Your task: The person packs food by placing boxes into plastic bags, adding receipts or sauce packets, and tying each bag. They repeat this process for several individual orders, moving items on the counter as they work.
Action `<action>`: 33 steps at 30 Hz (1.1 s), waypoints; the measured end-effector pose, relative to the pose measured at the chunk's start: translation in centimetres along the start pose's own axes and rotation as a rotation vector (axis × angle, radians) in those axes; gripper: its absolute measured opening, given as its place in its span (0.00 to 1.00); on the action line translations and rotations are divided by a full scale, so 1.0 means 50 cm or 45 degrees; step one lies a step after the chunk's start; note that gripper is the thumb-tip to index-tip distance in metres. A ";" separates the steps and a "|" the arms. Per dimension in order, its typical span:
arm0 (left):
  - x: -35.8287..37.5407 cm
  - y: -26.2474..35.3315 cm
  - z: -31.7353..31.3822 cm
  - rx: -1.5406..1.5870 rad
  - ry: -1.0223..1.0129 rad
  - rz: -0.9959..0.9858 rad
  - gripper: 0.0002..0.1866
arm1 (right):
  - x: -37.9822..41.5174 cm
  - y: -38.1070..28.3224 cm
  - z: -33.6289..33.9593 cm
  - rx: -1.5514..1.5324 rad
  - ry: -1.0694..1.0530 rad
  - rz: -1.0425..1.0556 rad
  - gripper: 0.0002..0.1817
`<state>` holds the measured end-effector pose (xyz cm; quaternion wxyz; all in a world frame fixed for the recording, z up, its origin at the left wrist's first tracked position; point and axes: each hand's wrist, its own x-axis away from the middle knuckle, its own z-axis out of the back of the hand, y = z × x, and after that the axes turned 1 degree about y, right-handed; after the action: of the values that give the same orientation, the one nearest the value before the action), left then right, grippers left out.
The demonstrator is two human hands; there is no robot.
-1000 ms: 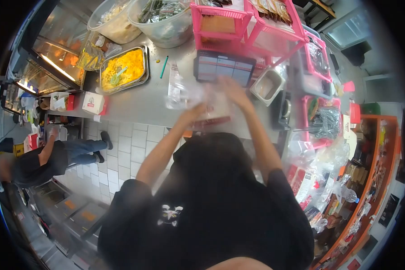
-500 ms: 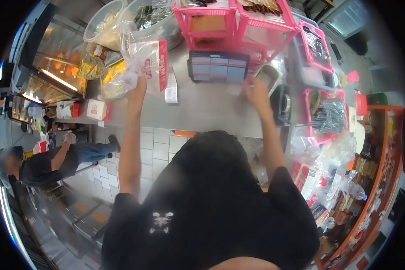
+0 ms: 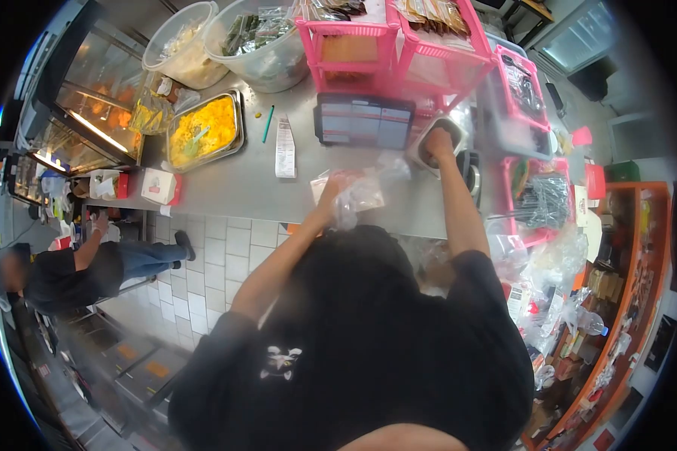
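Observation:
My left hand (image 3: 328,198) is closed on a clear plastic bag (image 3: 362,197) with something white and red in it, close to my body at the counter's front edge. My right hand (image 3: 439,146) reaches down into a small metal container (image 3: 460,126); its fingers are hidden inside. Just left of that container stands a tablet (image 3: 363,122) with a lit screen. A printed receipt (image 3: 285,150) lies on the steel counter (image 3: 248,177). Farther left is a metal tray (image 3: 240,135) of yellow food with a utensil in it.
Two large plastic tubs (image 3: 267,71) stand at the back left. Pink racks (image 3: 410,75) hold packets behind the tablet. A pink basket (image 3: 520,177) with wrapped items is on the right. On the left, another person (image 3: 83,263) stands beside the heated display case (image 3: 98,109).
My left hand has brought the plastic bag from above the yellow food to the counter's front middle. My right hand has gone from beside the tablet into the metal container.

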<state>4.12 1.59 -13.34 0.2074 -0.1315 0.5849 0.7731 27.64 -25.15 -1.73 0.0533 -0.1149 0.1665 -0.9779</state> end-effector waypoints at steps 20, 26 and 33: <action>-0.131 0.345 0.061 -0.141 0.072 0.334 0.08 | 0.092 0.042 0.121 0.161 0.410 0.034 0.14; -0.125 0.345 0.072 -0.140 0.000 0.308 0.11 | 0.301 -0.151 0.088 -0.957 -0.262 0.087 0.07; -0.131 0.316 0.083 -0.710 0.022 -0.207 0.14 | 0.372 -0.166 -0.074 -0.907 -0.011 0.678 0.09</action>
<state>2.55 0.86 4.18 0.2194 -0.2363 0.3389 0.8838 8.18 -18.85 1.53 0.2613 -0.0834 0.5167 -0.8110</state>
